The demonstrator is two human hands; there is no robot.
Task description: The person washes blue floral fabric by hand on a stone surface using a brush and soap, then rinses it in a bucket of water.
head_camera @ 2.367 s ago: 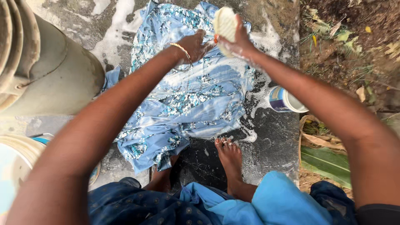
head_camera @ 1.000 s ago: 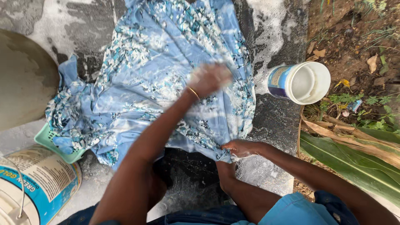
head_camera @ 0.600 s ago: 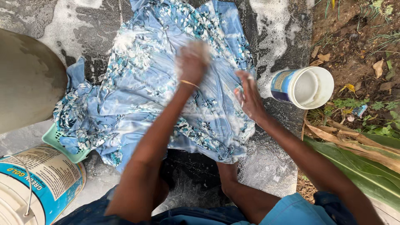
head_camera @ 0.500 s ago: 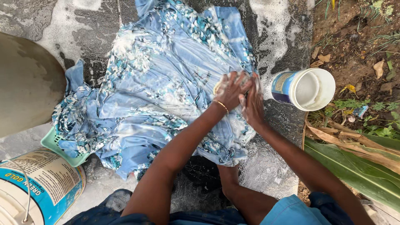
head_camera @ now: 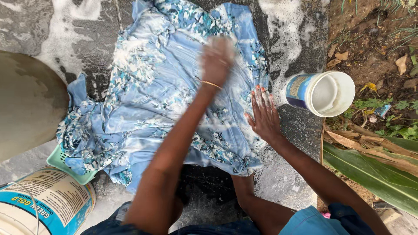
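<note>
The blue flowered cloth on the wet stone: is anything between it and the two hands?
Nothing visible. The left hand, blurred, lies on the soapy blue flowered cloth; the right hand presses flat on its right edge.

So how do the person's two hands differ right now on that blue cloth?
The left hand is motion-blurred and sits far up the blue floral cloth, near its middle; the right hand is sharp and lies at the cloth's right edge. The right hand's fingers are spread flat with reddish nails; the left hand's cannot be made out. The left wrist wears a thin bangle. Both press on the soapy cloth.
</note>
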